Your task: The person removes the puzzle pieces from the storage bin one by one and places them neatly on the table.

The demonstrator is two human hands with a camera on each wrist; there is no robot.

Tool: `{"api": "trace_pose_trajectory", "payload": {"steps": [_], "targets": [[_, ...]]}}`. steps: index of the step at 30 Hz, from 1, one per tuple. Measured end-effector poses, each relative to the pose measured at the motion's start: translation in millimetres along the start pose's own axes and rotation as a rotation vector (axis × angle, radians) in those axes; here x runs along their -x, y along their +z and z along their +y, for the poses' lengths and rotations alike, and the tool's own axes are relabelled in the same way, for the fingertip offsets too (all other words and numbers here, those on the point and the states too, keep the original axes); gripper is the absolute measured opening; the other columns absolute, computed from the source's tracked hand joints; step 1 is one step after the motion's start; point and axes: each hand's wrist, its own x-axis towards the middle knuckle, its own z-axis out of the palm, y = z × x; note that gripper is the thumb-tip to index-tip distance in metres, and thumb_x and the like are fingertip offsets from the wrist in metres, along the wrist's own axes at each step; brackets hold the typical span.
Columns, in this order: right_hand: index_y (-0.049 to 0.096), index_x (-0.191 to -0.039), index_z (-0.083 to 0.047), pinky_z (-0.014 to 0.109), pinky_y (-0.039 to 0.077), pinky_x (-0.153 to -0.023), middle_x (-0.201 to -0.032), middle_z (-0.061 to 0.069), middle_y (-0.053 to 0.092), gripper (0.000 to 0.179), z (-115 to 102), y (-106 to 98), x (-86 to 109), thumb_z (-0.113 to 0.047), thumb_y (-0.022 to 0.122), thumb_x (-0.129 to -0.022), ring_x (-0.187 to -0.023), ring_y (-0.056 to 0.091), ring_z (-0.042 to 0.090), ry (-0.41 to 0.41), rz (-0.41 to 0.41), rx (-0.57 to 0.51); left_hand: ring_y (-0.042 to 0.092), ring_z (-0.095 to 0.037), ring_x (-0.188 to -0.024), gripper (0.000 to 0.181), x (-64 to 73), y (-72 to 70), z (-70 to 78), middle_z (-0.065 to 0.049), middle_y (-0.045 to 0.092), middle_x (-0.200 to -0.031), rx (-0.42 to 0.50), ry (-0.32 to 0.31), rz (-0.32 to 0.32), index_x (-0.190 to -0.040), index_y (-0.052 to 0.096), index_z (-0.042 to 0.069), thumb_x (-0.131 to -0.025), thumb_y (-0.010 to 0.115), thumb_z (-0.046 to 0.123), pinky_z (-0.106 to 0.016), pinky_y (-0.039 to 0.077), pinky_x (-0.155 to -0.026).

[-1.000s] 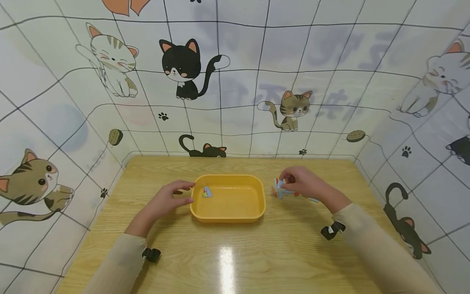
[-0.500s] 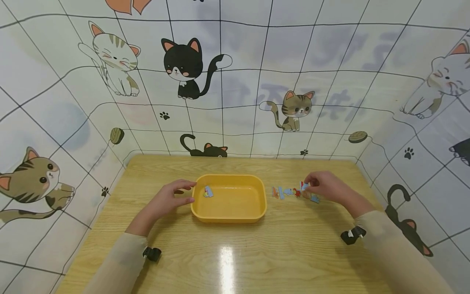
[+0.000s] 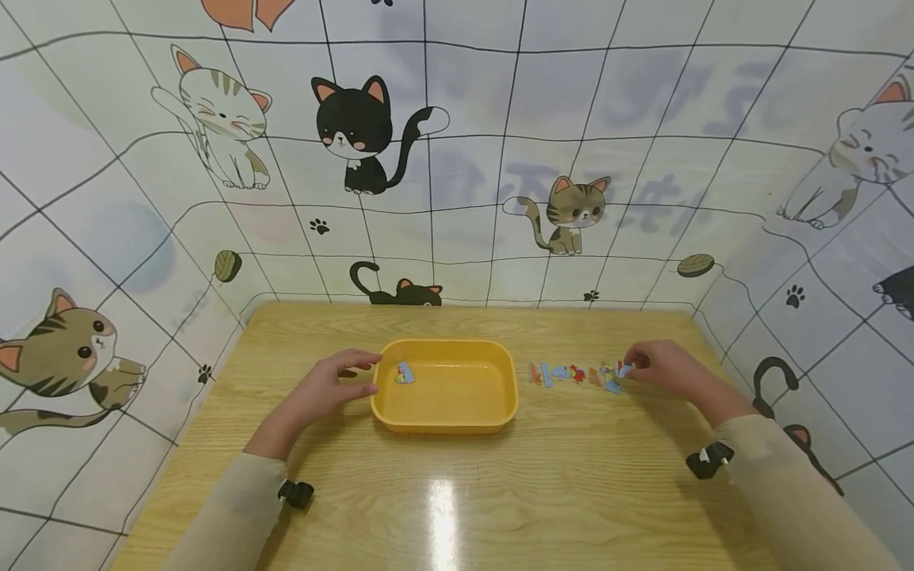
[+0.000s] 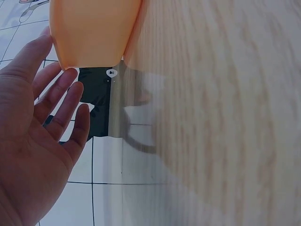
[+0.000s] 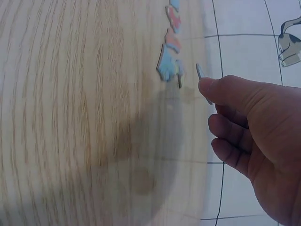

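Note:
My right hand point(image 3: 670, 367) pinches a thin puzzle piece point(image 5: 203, 84) between thumb and finger, just above the table. Beside it, a row of small puzzle pieces point(image 3: 577, 373) in light blue, red and orange lies on the wood. In the right wrist view, a light blue piece point(image 5: 165, 65) is the largest near the hand. My left hand point(image 3: 333, 379) rests its fingertips against the left end of a yellow plastic tray point(image 3: 444, 427), fingers loosely spread. One puzzle piece point(image 3: 405, 373) lies inside the tray, near its left wall.
A wood-grain table point(image 3: 457, 492) bears everything. White cloth walls point(image 3: 471, 230) printed with cats and a black grid enclose its back and sides.
The right hand has moved right along the row of puzzle pieces with the pinched piece, uncovering the pieces near the tray. The left hand and tray stay put.

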Motion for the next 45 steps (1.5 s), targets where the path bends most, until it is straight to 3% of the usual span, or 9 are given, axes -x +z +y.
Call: {"api": "trace_pose_trajectory", "payload": {"steps": [9, 29, 39, 45], "targets": [[0.078, -0.101, 0.000, 0.036, 0.055, -0.071, -0.086, -0.003, 0.070, 0.013, 24.0, 7.1, -1.9, -0.006, 0.084, -0.091, -0.079, 0.061, 0.013, 0.014, -0.030, -0.010, 0.063, -0.034, -0.134, 0.054, 0.4, 0.2, 0.5, -0.004, 0.069, -0.146, 0.010, -0.002, -0.004, -0.149, 0.070, 0.013, -0.099, 0.087, 0.026, -0.061, 0.053, -0.113], [0.077, -0.106, 0.003, 0.038, 0.057, -0.076, -0.093, 0.001, 0.075, 0.015, 28.2, 11.6, -2.9, -0.007, 0.083, -0.098, -0.086, 0.066, 0.016, 0.060, -0.093, -0.069, 0.063, -0.034, -0.135, 0.054, -0.2, 0.4, -2.6, -0.004, 0.068, -0.148, 0.008, -0.009, -0.003, -0.150, 0.069, 0.015, -0.100, 0.086, 0.027, -0.063, 0.052, -0.114], [0.078, -0.110, 0.000, 0.037, 0.053, -0.076, -0.093, 0.001, 0.070, 0.018, 27.4, 12.7, -2.5, -0.008, 0.083, -0.095, -0.086, 0.060, 0.017, 0.073, -0.034, -0.073, 0.063, -0.033, -0.134, 0.055, -0.4, 0.3, -1.4, -0.003, 0.069, -0.147, 0.007, -0.010, -0.009, -0.149, 0.070, 0.015, -0.099, 0.088, 0.026, -0.061, 0.052, -0.114], [0.078, -0.116, -0.003, 0.036, 0.052, -0.074, -0.094, 0.000, 0.068, 0.023, 6.5, 14.4, -8.7, -0.023, 0.079, -0.105, -0.085, 0.058, 0.017, 0.065, 0.032, -0.114, 0.063, -0.033, -0.134, 0.054, -0.5, -0.7, -2.7, -0.003, 0.069, -0.146, 0.002, 0.001, -0.008, -0.149, 0.070, 0.015, -0.099, 0.087, 0.028, -0.062, 0.053, -0.113]]}}
